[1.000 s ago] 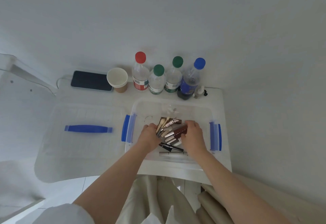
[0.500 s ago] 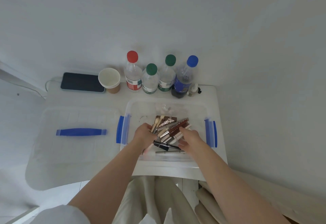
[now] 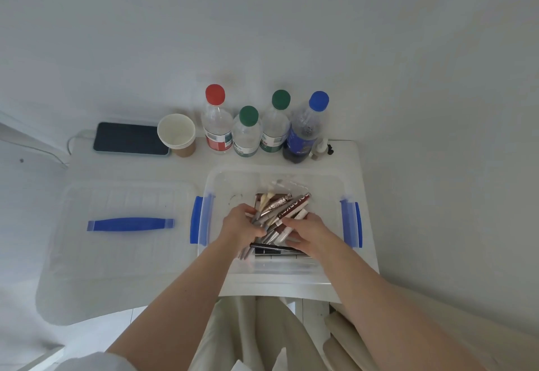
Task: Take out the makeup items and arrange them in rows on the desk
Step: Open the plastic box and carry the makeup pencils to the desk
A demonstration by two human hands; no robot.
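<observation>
1. Pale grey wall fills the upper half of the frame; below it a white surface spans the middle, its right edge ending near the right of centre.
2. At the far left, a clear lid with a blue handle lies flat on the surface, its lower left corner overhanging the edge.
3. Along the back, from left to right: a dark phone lying flat, a paper cup, then four plastic bottles with red, green, green and blue caps, standing upright and close together. A small item just right of the blue-capped bottle is too small to make out.
4. Centre frame holds a clear storage box with blue side latches. The makeup items, a bundle of slim tubes and pencils, lie inside it, long axes running diagonally from lower left to upper right. A dark pencil lies roughly crosswise beneath them near the front wall.
5. Left hand is in the box at the bundle's left side, fingers curled round several grey tubes.
6. Right hand is at the bundle's right side, fingers bent over the tubes and pressing on them; the lower ends of the items are hidden under both hands.
7. Lower frame shows both forearms, beige cloth between them, and a white sleeve cut off at the lower left.
</observation>
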